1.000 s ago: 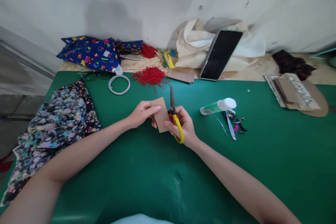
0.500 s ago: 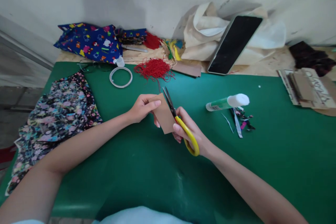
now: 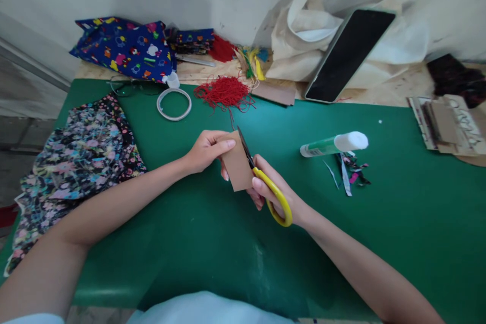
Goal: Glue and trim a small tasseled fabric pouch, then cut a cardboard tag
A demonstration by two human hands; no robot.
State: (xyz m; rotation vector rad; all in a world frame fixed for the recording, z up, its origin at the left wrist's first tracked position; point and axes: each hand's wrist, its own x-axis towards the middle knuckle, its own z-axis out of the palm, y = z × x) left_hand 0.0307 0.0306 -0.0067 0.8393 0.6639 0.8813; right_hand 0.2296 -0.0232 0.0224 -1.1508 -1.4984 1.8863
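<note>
My left hand (image 3: 208, 151) pinches a small brown rectangle of cardboard (image 3: 238, 166) by its upper left part, thumb on top. My right hand (image 3: 275, 190) grips a pair of scissors (image 3: 276, 195) with yellow handles and dark blades. The blades point up and away, lying along the right edge of the cardboard, and look nearly closed. My right thumb is close to the lower right corner of the cardboard. Beyond my hands lies a tangle of red string (image 3: 224, 92), one strand trailing toward the cardboard.
A glue stick (image 3: 334, 144) lies at the right beside fabric scraps (image 3: 351, 172). Floral fabric (image 3: 83, 152) covers the left side. Along the back are a roll of tape (image 3: 173, 105), blue patterned fabric (image 3: 125, 50), a leaning phone (image 3: 351, 55) and a cloth bag (image 3: 292, 50). Cardboard pieces (image 3: 448, 124) sit far right.
The scissor blades have closed somewhat and now sit against the cardboard's right edge. My hands are in nearly the same place. The camera view has shifted slightly.
</note>
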